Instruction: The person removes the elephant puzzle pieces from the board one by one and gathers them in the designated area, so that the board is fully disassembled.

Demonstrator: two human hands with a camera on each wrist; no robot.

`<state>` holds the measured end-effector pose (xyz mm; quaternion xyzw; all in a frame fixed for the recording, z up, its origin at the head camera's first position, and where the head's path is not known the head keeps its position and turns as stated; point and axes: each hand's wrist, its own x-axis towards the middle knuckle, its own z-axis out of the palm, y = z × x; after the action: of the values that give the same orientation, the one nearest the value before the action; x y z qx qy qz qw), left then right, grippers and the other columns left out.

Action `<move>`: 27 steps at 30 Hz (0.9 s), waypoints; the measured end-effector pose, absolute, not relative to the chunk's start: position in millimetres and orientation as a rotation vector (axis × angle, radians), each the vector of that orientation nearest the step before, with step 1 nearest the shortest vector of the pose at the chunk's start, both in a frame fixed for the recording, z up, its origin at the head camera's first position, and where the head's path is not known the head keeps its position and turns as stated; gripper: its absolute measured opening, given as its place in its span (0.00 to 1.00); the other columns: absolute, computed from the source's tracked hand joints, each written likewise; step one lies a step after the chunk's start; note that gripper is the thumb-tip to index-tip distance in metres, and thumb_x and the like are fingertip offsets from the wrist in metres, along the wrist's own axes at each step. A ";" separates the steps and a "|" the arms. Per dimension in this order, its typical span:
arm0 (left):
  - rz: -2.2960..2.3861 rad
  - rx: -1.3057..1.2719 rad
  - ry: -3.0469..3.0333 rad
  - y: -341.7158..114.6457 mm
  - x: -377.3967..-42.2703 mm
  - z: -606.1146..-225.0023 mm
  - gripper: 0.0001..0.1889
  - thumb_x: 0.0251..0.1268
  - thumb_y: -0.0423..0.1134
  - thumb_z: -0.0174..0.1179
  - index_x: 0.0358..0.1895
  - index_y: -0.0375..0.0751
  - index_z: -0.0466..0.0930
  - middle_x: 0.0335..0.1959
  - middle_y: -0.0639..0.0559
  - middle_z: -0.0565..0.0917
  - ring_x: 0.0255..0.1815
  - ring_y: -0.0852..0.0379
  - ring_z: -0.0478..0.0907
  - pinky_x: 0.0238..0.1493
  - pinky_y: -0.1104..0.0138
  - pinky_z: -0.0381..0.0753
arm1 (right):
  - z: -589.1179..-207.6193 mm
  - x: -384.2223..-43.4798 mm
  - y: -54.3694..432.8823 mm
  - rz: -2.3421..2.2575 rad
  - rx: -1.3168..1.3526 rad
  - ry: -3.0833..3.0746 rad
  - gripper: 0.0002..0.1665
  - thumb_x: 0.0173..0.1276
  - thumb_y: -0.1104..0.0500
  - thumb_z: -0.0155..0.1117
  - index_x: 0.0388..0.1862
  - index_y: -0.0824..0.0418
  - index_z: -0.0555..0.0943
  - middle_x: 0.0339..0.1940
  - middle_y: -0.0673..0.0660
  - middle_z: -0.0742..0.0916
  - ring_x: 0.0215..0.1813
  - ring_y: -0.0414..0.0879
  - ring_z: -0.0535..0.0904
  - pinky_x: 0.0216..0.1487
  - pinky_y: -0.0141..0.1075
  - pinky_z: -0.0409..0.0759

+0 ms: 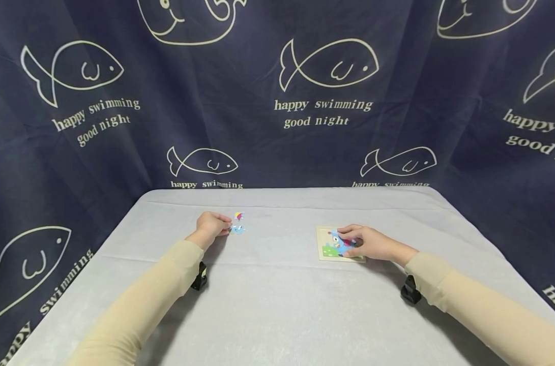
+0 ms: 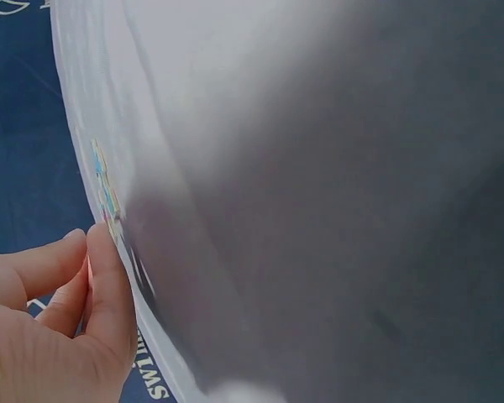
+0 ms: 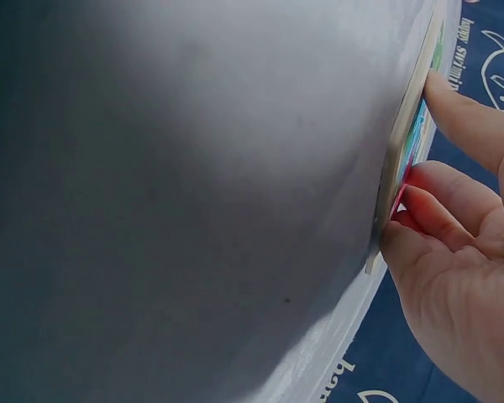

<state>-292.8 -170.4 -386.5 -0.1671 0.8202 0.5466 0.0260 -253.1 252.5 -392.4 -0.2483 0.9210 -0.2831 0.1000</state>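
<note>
My left hand [image 1: 211,225] is at the left of the table, thumb and fingertips pinched together at the edge of a blue puzzle piece [image 1: 238,230]. In the left wrist view the fingertips [image 2: 101,235] meet the thin flat pieces, seen edge-on. A second puzzle piece [image 1: 239,216], yellow and red, lies just behind. To the right, my right hand [image 1: 371,243] holds a square wooden puzzle board [image 1: 323,254] with a blue, red and green picture. Its thumb and fingers spread across the board, some curled over the red part, partly covering the picture.
A pale grey cloth covers the table [image 1: 277,305]. Behind it hangs a dark blue curtain [image 1: 259,132] printed with white fish and lettering. Each wrist carries a small black camera, one visible under the left sleeve [image 1: 153,284] and one under the right.
</note>
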 end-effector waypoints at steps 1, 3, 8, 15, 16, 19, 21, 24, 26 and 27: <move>1.694 -0.513 2.536 -170.1 -292.6 -386.0 0.10 0.58 0.24 0.63 0.44 0.26 0.83 0.37 0.39 0.86 0.19 0.64 0.79 0.34 0.71 0.87 | -392.7 -253.5 252.8 -0.838 -0.734 2.722 0.37 0.59 0.52 0.73 0.63 0.70 0.74 0.69 0.64 0.73 0.70 0.63 0.66 0.66 0.55 0.72; 1.703 -0.499 2.542 -169.5 -291.7 -385.0 0.10 0.59 0.24 0.62 0.44 0.26 0.83 0.40 0.38 0.86 0.20 0.64 0.80 0.35 0.70 0.87 | -392.9 -253.8 253.1 -0.840 -0.734 2.720 0.38 0.59 0.52 0.73 0.63 0.70 0.74 0.69 0.64 0.73 0.70 0.64 0.66 0.66 0.55 0.72; 1.705 -0.440 2.582 -166.0 -287.8 -381.7 0.10 0.61 0.27 0.63 0.45 0.28 0.84 0.44 0.36 0.86 0.25 0.61 0.84 0.39 0.69 0.88 | -392.5 -253.1 252.8 -0.844 -0.737 2.720 0.38 0.59 0.51 0.73 0.63 0.70 0.74 0.69 0.64 0.73 0.70 0.64 0.66 0.66 0.55 0.72; 1.712 -0.374 2.590 -156.1 -283.9 -378.7 0.11 0.60 0.28 0.64 0.45 0.28 0.84 0.48 0.35 0.84 0.32 0.56 0.86 0.41 0.68 0.87 | -393.1 -252.6 251.6 -0.835 -0.753 2.733 0.38 0.59 0.52 0.73 0.63 0.70 0.74 0.69 0.64 0.73 0.70 0.65 0.66 0.67 0.56 0.71; 1.710 -0.366 2.588 -154.4 -283.6 -378.7 0.11 0.60 0.28 0.64 0.45 0.28 0.84 0.49 0.35 0.84 0.32 0.55 0.86 0.40 0.68 0.88 | -393.1 -252.5 251.5 -0.836 -0.749 2.733 0.38 0.59 0.52 0.73 0.63 0.70 0.74 0.69 0.64 0.73 0.70 0.65 0.66 0.67 0.56 0.71; 1.722 -0.347 2.571 -149.4 -282.8 -377.8 0.11 0.60 0.28 0.64 0.45 0.28 0.84 0.50 0.36 0.84 0.34 0.53 0.87 0.41 0.67 0.88 | -392.5 -251.7 250.9 -0.842 -0.753 2.726 0.38 0.59 0.52 0.73 0.63 0.71 0.74 0.69 0.65 0.73 0.70 0.65 0.66 0.67 0.55 0.71; 1.715 -0.335 2.571 -146.3 -282.3 -376.7 0.11 0.60 0.28 0.64 0.46 0.28 0.84 0.50 0.36 0.84 0.37 0.50 0.87 0.43 0.66 0.87 | -392.5 -251.8 250.7 -0.846 -0.753 2.725 0.38 0.58 0.52 0.73 0.63 0.71 0.74 0.69 0.66 0.73 0.69 0.66 0.66 0.67 0.55 0.71; 1.719 -0.323 2.558 -141.0 -281.8 -373.7 0.11 0.60 0.28 0.64 0.46 0.29 0.83 0.50 0.36 0.84 0.43 0.46 0.86 0.47 0.65 0.87 | -392.2 -251.6 250.7 -0.867 -0.740 2.712 0.38 0.59 0.53 0.73 0.63 0.72 0.74 0.69 0.66 0.72 0.70 0.65 0.66 0.67 0.54 0.71; 1.718 -0.301 2.548 -137.5 -281.6 -371.9 0.11 0.61 0.28 0.64 0.47 0.29 0.83 0.50 0.35 0.83 0.46 0.44 0.85 0.48 0.65 0.86 | -392.4 -251.5 250.9 -0.878 -0.732 2.704 0.38 0.59 0.53 0.73 0.63 0.72 0.73 0.69 0.66 0.72 0.70 0.65 0.66 0.68 0.54 0.71; 1.719 -0.293 2.544 -135.7 -281.7 -371.1 0.12 0.61 0.29 0.64 0.47 0.29 0.83 0.51 0.35 0.83 0.47 0.44 0.85 0.48 0.65 0.86 | -392.3 -251.3 251.0 -0.882 -0.736 2.698 0.38 0.59 0.53 0.73 0.63 0.72 0.73 0.69 0.66 0.72 0.70 0.65 0.65 0.68 0.54 0.70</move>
<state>-281.7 -135.7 -371.1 -0.0949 0.8245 0.5572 0.0287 -251.3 251.0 -392.3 -0.2495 0.9151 -0.2992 0.1043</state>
